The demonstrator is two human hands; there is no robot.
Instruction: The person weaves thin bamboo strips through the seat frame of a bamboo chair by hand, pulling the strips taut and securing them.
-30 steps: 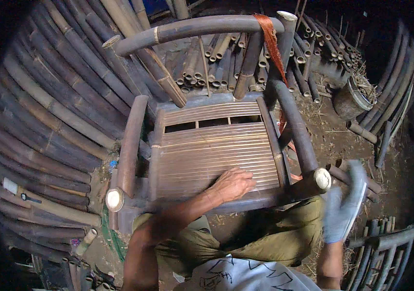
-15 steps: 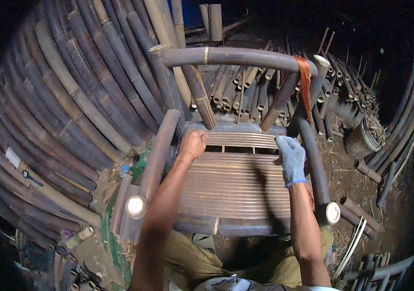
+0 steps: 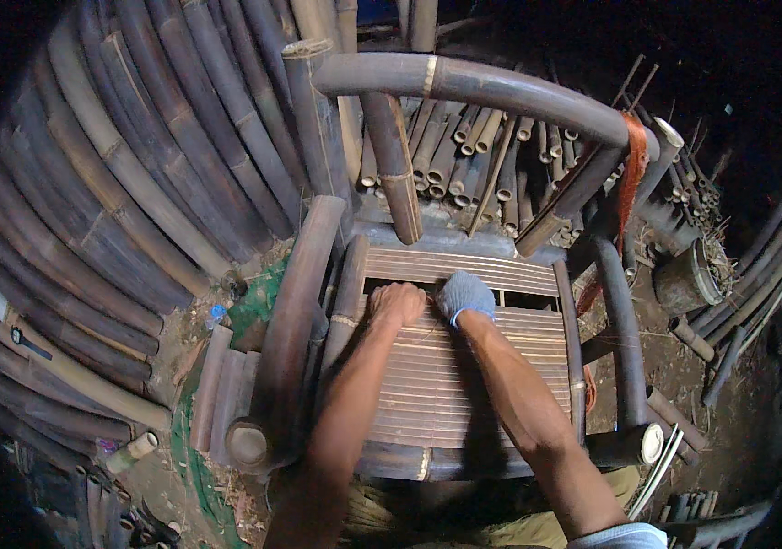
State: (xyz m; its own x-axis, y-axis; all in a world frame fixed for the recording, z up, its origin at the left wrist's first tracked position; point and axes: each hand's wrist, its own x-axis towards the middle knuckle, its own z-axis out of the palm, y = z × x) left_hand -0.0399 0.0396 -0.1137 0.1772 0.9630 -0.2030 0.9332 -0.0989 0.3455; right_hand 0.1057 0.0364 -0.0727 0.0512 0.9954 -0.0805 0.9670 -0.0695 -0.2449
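Observation:
A bamboo chair (image 3: 491, 78) stands in front of me, its seat made of thin bamboo slats (image 3: 482, 384) laid side by side. A dark gap (image 3: 530, 300) runs across the seat between a narrow far band of slats (image 3: 464, 263) and the wide near group. My bare left hand (image 3: 397, 304) is closed at the gap, its fingers curled down over the far edge of the near slats. Just to its right, my right hand (image 3: 464, 296), in a grey-blue knit glove, is closed at the same edge. Its fingertips are hidden.
Long dark bamboo poles (image 3: 134, 156) lean along the left. Cut bamboo pieces (image 3: 473, 151) are stacked behind the chair. A bucket (image 3: 684, 279) with shavings stands at the right. Orange strapping (image 3: 629, 178) hangs from the chair's top rail. Green netting (image 3: 258, 297) lies at the left.
Both hands have moved inward from the two ends of the far slats to the middle of the gap, close together. The view has shifted, and the chair appears larger.

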